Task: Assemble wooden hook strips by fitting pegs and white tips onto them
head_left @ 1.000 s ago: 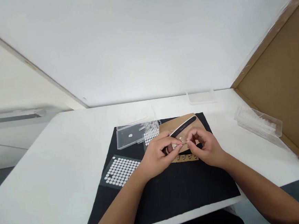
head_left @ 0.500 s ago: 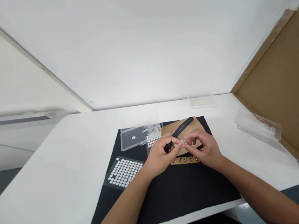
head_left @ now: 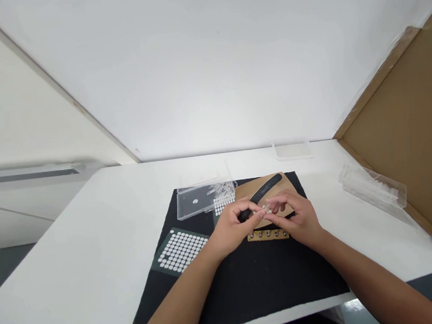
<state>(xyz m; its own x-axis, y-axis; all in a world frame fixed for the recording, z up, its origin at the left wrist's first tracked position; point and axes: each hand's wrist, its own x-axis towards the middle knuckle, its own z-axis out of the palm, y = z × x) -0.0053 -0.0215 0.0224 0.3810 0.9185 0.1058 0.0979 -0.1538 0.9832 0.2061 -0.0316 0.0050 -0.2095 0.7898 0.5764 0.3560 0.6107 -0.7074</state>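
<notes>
My left hand [head_left: 233, 226] is closed around the lower end of a long black nail file [head_left: 263, 191], which slants up to the right over a brown card [head_left: 282, 184]. My right hand [head_left: 297, 217] pinches a small clear piece [head_left: 267, 208] at its fingertips, right against the file and the left fingers. Both hands hover above a black mat [head_left: 247, 279]. Just below them lies a narrow brown strip with a row of small metal studs [head_left: 268, 234].
A sheet of white round dots [head_left: 180, 249] lies on the mat's left. A clear plastic lid [head_left: 196, 201] with small clear pieces [head_left: 223, 187] sits behind. A clear tray [head_left: 293, 149] stands at the table's back, a clear box [head_left: 375, 185] right, beside a brown board [head_left: 404, 132].
The view has shifted slightly; the hands stay together. The file's tip has swung a little, and the right fingers have closed in nearer the left hand.
</notes>
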